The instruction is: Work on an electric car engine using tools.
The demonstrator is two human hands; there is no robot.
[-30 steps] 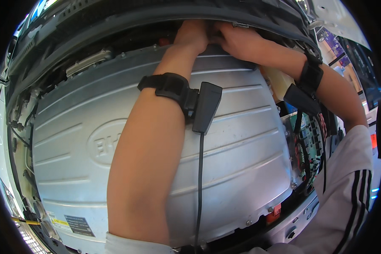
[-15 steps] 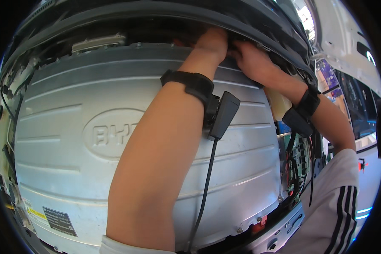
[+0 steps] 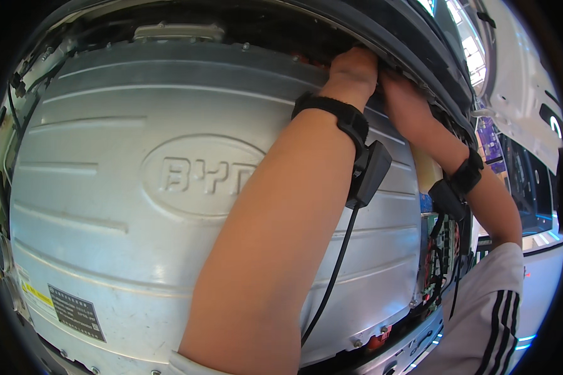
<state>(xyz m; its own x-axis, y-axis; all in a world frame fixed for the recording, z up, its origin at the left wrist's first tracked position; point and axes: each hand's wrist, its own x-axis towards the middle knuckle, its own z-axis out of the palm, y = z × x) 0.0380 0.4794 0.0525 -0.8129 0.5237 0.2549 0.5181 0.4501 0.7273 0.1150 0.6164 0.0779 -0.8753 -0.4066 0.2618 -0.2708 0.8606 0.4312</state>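
A large silver metal casing (image 3: pixel 119 250) with pressed ribs and an embossed oval emblem fills most of the view. My left hand (image 3: pixel 355 67) reaches over its far right edge, and its fingers are out of sight in the dark gap beneath the black trim (image 3: pixel 306 24). Close by on the right, my right hand (image 3: pixel 401 99) goes into the same gap, its fingertips hidden too. What either hand touches or holds cannot be seen. Each wrist wears a black strap with a small black module (image 3: pixel 370 174); a cable hangs from the left one.
Green circuit boards and wires (image 3: pixel 441 250) lie along the casing's right side, below a yellowish part (image 3: pixel 424 165). A red connector (image 3: pixel 378 340) sits at the near right edge. A metal bracket (image 3: pixel 179 31) stands behind the casing. At right is an open white panel (image 3: pixel 519 106).
The view has shifted, so the casing and arms appear elsewhere in it. Both hands stay close together at the far edge; the left has come nearer the right side of the gap.
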